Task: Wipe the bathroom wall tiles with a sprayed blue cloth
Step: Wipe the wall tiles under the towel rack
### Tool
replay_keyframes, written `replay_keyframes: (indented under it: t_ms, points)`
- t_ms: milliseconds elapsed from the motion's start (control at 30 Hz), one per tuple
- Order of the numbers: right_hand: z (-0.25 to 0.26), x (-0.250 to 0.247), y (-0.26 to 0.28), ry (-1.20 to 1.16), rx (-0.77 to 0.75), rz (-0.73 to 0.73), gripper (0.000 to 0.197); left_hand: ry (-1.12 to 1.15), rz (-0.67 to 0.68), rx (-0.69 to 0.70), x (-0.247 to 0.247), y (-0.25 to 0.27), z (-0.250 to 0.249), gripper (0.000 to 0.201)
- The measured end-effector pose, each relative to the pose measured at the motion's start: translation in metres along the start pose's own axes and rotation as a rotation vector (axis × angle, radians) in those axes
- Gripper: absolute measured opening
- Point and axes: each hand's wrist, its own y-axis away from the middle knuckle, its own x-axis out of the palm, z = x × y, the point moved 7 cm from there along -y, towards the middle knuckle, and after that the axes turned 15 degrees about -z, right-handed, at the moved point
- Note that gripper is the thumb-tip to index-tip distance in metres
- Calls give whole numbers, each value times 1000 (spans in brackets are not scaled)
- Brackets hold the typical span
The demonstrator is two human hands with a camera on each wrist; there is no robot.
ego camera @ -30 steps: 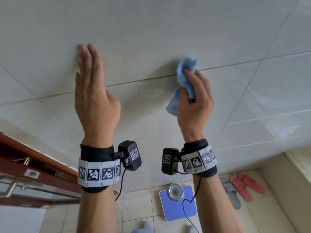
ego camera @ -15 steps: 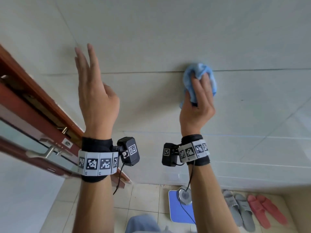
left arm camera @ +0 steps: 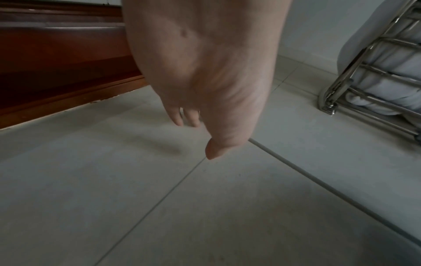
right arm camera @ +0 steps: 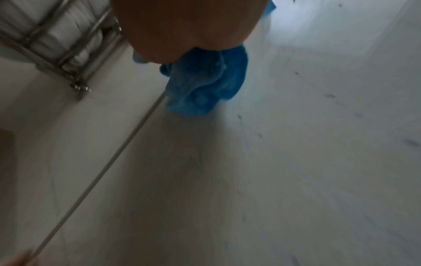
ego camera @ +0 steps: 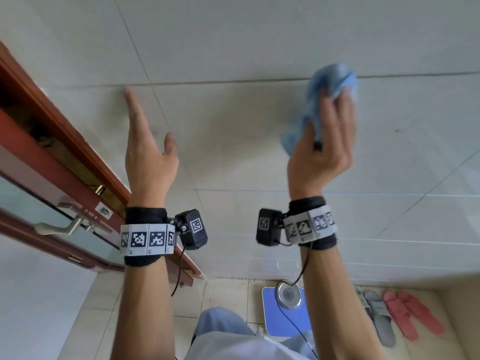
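My right hand (ego camera: 327,131) holds a crumpled blue cloth (ego camera: 330,81) bunched under its fingers and presses it to the pale wall tiles (ego camera: 233,120), on a horizontal grout line. In the right wrist view the blue cloth (right arm camera: 205,81) hangs below the palm against the tile. My left hand (ego camera: 148,141) is raised to the left with straight fingers, fingertips touching the wall near the same grout line, and holds nothing. The left wrist view shows the left hand (left arm camera: 202,75) flat and empty above the tiles (left arm camera: 159,198).
A red-brown door frame (ego camera: 65,141) with a metal handle (ego camera: 59,226) stands at the left. On the floor below lie a blue scale (ego camera: 283,315), grey slippers (ego camera: 376,315) and pink slippers (ego camera: 413,315). A chrome towel rack (left arm camera: 376,79) is mounted higher on the wall.
My right hand has swept the cloth to the right along the grout line. The view has turned left, bringing more of the door frame in. The left hand stays raised and open.
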Motion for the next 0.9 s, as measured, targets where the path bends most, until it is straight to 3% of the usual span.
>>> replay_keyframes:
  t_ms: [133, 300, 367, 467, 533, 700, 767, 900]
  points:
    - [-15, 28, -15, 82, -20, 10, 36, 19, 14, -53, 2, -4, 19, 92]
    - [-13, 40, 40, 69, -114, 105, 30, -33, 15, -8, -3, -7, 32, 85]
    - [-6, 42, 83, 18, -191, 255, 31, -38, 41, -6, -6, -8, 35, 92]
    - [12, 49, 152, -158, -352, 625, 37, -19, 48, 26, -11, -11, 39, 98]
    - [23, 54, 174, -236, -440, 770, 36, -2, 60, 63, -12, -12, 44, 100]
    - [38, 80, 153, -215, -400, 643, 48, 13, 117, 93, -19, -12, 50, 104]
    - [43, 87, 163, -223, -417, 629, 44, 10, 140, 103, -20, -12, 51, 102]
    - [38, 80, 244, -307, -542, 898, 40, -23, 139, 147, -18, -11, 50, 102]
